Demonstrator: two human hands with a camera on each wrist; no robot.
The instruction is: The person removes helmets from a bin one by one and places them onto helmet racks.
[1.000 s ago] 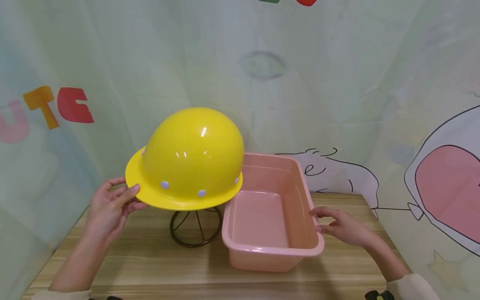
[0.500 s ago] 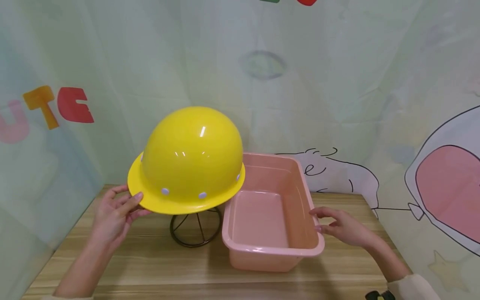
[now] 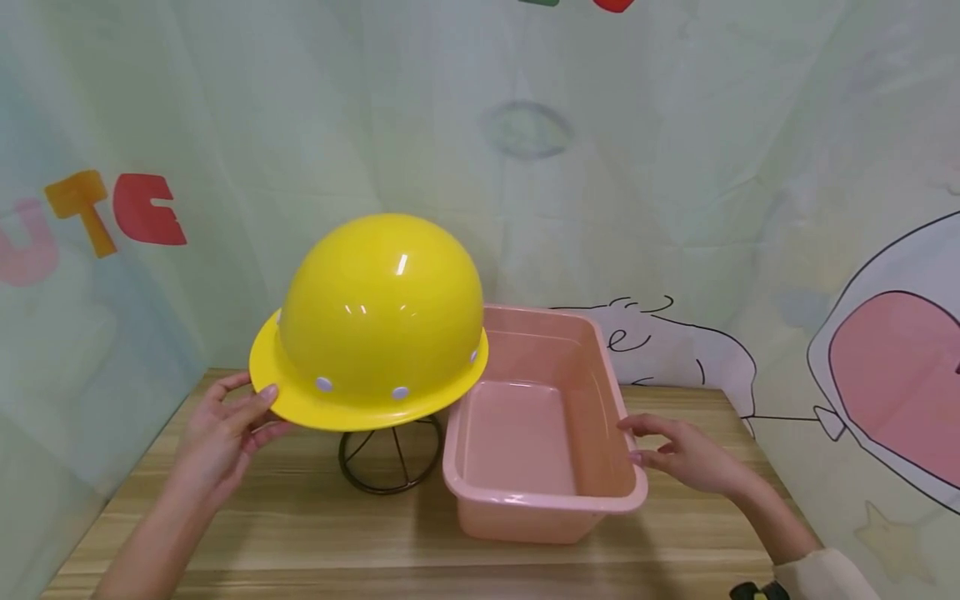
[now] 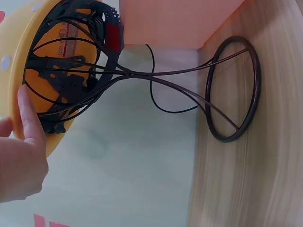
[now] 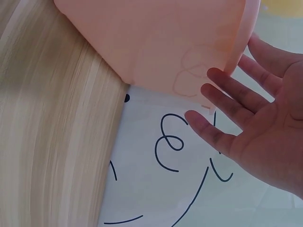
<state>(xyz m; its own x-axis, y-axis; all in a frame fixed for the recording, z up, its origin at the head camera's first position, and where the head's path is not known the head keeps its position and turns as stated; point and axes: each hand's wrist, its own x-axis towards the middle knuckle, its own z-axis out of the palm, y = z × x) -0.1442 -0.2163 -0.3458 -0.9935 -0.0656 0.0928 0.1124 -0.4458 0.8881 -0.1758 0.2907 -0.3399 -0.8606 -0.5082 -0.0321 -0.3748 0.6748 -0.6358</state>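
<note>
A yellow hard hat (image 3: 382, 308) with pale dots tilts over a dark wire stand (image 3: 399, 467). The stand's upper wires reach inside the hat (image 4: 19, 52), among a black suspension harness (image 4: 90, 28). My left hand (image 3: 219, 437) pinches the brim at its left edge, thumb above and fingers beneath. At right stands a pink basin (image 3: 546, 502), with my right hand (image 3: 686, 454) at its right rim. Thumb and index touch the rim; the other fingers of the right hand (image 5: 270, 109) lie extended and spread beside the outer wall.
Both stand and basin are on a wood-grain table (image 3: 337, 537). A printed cloth backdrop (image 3: 637, 208) closes off the back and sides. The basin's left rim is partly hidden behind the hat.
My left hand has lowered the hat's near brim slightly, then shifted a little left with it. The right hand and the basin have stayed put.
</note>
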